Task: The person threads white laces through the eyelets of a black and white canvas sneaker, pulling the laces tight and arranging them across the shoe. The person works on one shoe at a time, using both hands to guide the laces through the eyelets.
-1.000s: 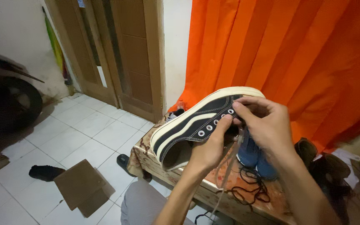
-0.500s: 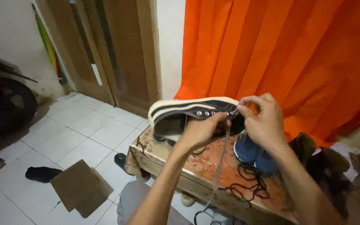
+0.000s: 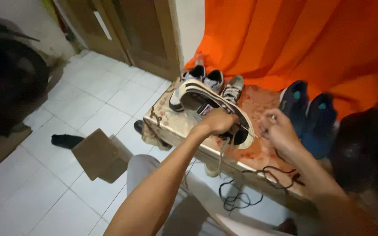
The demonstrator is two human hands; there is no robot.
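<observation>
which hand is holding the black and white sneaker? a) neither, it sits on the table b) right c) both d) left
d: the left hand grips the sneaker by its side above the table, while the right hand is off to the side, apart from the shoe, its fingers pinching what looks like a lace.

Open tile floor point(image 3: 88, 109) fills the frame's left, broken only by a cardboard piece point(image 3: 95, 153) and a dark sock point(image 3: 66, 140). On the table point(image 3: 171, 124), grey shoes point(image 3: 206, 81) crowd the back edge, blue shoes point(image 3: 307, 109) the right, a black lace point(image 3: 272, 175) the front.
</observation>
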